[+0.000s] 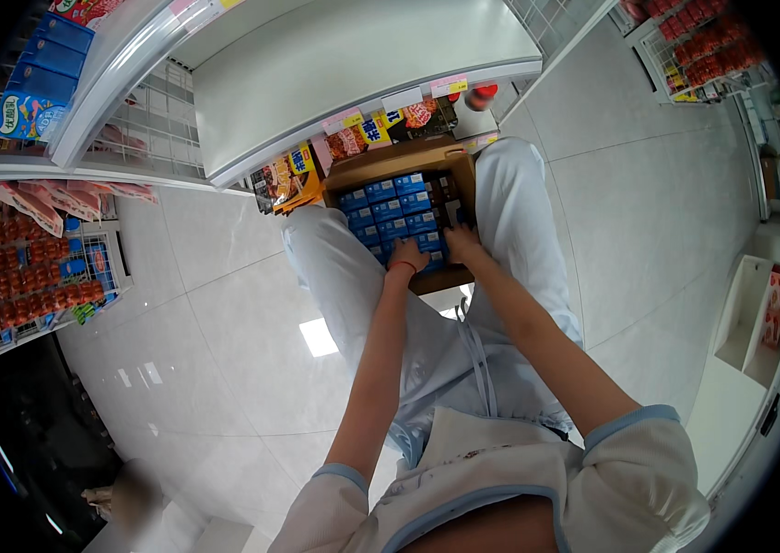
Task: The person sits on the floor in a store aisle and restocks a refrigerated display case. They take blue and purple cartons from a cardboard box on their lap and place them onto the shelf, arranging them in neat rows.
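Between my knees stands an open brown cardboard box [466, 180], packed with rows of small blue cartons [388, 208]. Along the box's right side the cartons show dark brown faces. My left hand [407, 254], with a red band at the wrist, is at the near rows, its fingers bent down around a blue carton. My right hand [462, 242] reaches into the near right corner, beside the box wall. Its fingertips go down among the cartons and are partly hidden, so its grip does not show.
A bare white shelf [334, 64] is just beyond the box, with colourful food packets [288, 180] below it. Blue packages [44, 69] fill a shelf at upper left. Racks of red-brown packaged sausages [26, 267] stand at left. A white cabinet [731, 396] is at right.
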Available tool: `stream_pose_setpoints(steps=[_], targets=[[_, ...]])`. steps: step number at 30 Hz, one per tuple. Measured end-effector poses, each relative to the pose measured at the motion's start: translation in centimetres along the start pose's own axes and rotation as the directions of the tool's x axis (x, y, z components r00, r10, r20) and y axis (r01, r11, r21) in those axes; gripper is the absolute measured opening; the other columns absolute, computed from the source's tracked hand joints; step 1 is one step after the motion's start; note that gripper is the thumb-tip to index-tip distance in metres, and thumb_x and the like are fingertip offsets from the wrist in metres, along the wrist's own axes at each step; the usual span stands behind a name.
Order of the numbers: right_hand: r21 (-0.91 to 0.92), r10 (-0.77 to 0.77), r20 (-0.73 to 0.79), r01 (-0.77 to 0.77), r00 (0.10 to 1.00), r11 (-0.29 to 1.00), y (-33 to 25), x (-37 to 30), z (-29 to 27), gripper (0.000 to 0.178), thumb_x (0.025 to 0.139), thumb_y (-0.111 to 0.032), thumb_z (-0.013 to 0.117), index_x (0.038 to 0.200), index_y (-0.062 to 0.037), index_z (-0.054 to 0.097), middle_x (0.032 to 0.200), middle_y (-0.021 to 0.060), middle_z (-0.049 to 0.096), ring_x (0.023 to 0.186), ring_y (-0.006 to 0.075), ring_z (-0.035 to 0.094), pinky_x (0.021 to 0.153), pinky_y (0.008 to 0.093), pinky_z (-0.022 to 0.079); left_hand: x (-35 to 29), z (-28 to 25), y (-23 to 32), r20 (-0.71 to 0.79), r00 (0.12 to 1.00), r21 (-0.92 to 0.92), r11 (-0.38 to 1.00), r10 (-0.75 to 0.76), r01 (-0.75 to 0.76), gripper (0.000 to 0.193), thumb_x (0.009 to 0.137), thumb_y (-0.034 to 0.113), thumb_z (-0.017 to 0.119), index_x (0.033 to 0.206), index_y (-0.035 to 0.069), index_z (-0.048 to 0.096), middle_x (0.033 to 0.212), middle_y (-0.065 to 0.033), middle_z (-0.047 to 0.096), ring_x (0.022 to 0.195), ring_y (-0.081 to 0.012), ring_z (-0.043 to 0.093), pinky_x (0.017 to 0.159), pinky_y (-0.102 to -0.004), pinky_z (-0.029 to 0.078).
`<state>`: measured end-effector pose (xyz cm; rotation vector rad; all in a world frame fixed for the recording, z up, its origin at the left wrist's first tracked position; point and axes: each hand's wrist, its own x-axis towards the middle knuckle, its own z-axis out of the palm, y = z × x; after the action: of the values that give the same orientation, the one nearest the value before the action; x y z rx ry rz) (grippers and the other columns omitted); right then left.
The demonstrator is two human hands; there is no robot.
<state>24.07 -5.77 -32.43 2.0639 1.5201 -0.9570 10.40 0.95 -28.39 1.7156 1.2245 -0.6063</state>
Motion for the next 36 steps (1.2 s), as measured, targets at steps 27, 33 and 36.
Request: stream_pose_setpoints(steps=[27, 33, 36], targets=[[-0.413, -0.445, -0.219, 0.330, 0.868, 0.849, -0.1, -1.9, -2.6, 0.065, 0.049, -0.040, 0.075, 0.096, -0.0013, 0.053, 0.088, 0.0091, 0.055, 0.078, 0.0224, 0.059, 0.066, 0.0334, 0.046, -0.2, -0.2, -0.3, 0.021, 1.000, 0.011, 1.000, -0.004, 0.003, 0.055, 0.076, 0.038, 0.055, 0.118, 0.003, 0.048, 0.124, -0.0224, 0.038, 0.109, -0.0354, 0.045, 0.093, -0.0382, 0.038], [-0.313, -0.349, -0.211, 0.275, 0.913, 0.909, 0.1, -1.2, -1.4, 0.063, 0.046, -0.034, 0.079, 0.094, -0.0024, 0.054, 0.089, 0.0097, 0.059, 0.077, 0.0235, 0.061, 0.065, 0.0332, 0.050, 0.2, 0.2, -0.2, 0.005, 1.000, 0.008, 1.000, 0.008, -0.008, 0.054, 0.077, 0.038, 0.055, 0.116, 0.002, 0.049, 0.127, -0.0241, 0.035, 0.109, -0.0363, 0.046, 0.092, -0.0389, 0.039], [-0.265, -0.347, -0.178, 0.295, 0.921, 0.918, -0.1, -1.6, -2.5, 0.061, 0.045, -0.030, 0.080, 0.093, -0.0027, 0.055, 0.089, 0.0103, 0.060, 0.076, 0.0244, 0.062, 0.066, 0.0334, 0.051, 0.1, 0.0, 0.0, -0.009, 0.999, -0.009, 0.999, 0.032, -0.032, 0.049, 0.078, 0.036, 0.055, 0.112, 0.002, 0.051, 0.127, -0.0249, 0.036, 0.109, -0.0375, 0.047, 0.089, -0.0410, 0.041]])
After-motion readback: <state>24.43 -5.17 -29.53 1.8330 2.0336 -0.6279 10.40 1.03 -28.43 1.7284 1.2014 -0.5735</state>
